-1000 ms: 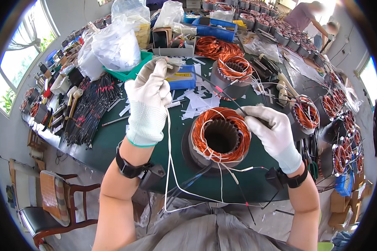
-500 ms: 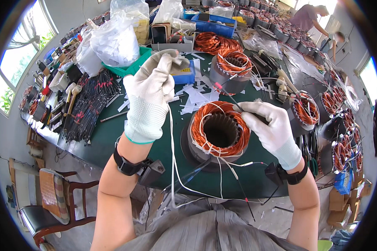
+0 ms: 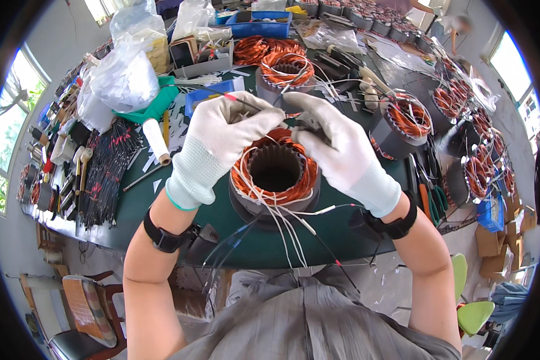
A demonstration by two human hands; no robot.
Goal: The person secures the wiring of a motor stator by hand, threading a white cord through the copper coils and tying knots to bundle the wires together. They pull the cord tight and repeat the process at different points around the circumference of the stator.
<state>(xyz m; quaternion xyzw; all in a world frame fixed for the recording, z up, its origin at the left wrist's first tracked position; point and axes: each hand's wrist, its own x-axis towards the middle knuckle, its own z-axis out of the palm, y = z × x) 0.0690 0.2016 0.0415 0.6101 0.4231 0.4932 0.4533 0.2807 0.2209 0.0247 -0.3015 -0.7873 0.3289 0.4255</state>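
A motor stator [image 3: 306, 175] with orange copper windings stands upright before me, white cord tied round its coil ends. Over its far rim my two white-gloved hands come together. My left hand [image 3: 231, 123] pinches a thin black lead [image 3: 243, 101] with a red band, pointing up and left. Opposite it, my right hand [image 3: 330, 135] has its fingers closed near the left fingertips; what lies in them is hidden. White leads [image 3: 287, 231] hang from the stator's near side over the table edge, some ending in dark sleeved tips.
Another wound stator [image 3: 287, 69] stands just beyond my hands, with more to the right. Bundled black leads [image 3: 105, 180] and a white cone of thread [image 3: 156, 141] lie left. Blue bins [image 3: 259, 25] and plastic bags [image 3: 126, 84] stand behind. Pliers [image 3: 429, 198] lie right.
My left hand has come down and right, my right hand up and left, so they meet. The black lead passed from right to left hand; the white cord left my left hand.
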